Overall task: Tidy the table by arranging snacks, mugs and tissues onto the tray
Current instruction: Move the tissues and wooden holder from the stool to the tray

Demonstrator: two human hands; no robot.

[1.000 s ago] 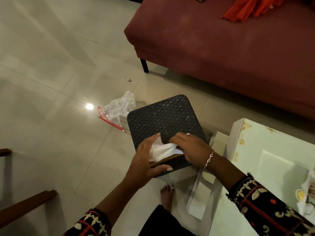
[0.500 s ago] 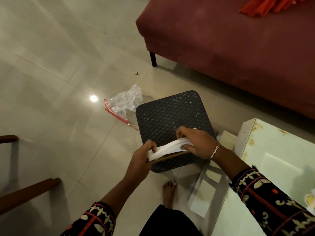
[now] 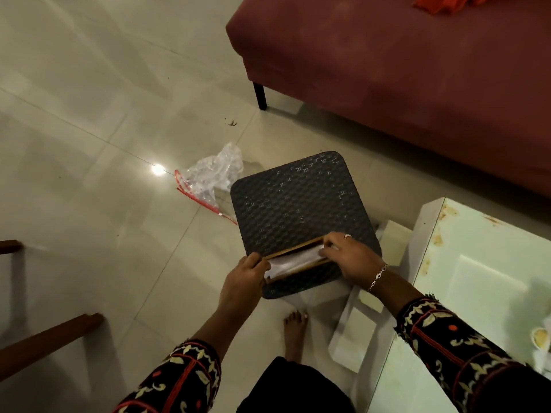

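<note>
A stack of white tissues [image 3: 293,262] lies flat inside a narrow wooden tissue holder [image 3: 293,245]. The holder rests on the near edge of a black woven stool [image 3: 298,198]. My left hand [image 3: 243,284] pinches the left end of the tissues at the holder's corner. At the right end, my right hand [image 3: 353,259] presses its fingertips down on the tissues. A white table [image 3: 477,263] stands to the right, with a cup-like object [image 3: 541,338] partly cut off at the frame edge. No tray is in view.
A dark red sofa [image 3: 417,84] fills the top right. A crumpled clear plastic bag [image 3: 211,174] lies on the tiled floor left of the stool. Wooden chair arms [image 3: 44,341] jut in at lower left. My bare foot [image 3: 295,332] stands below the stool.
The bunched tissues were stretched out between both hands and lowered flat into the wooden holder. The view shifted slightly left and down.
</note>
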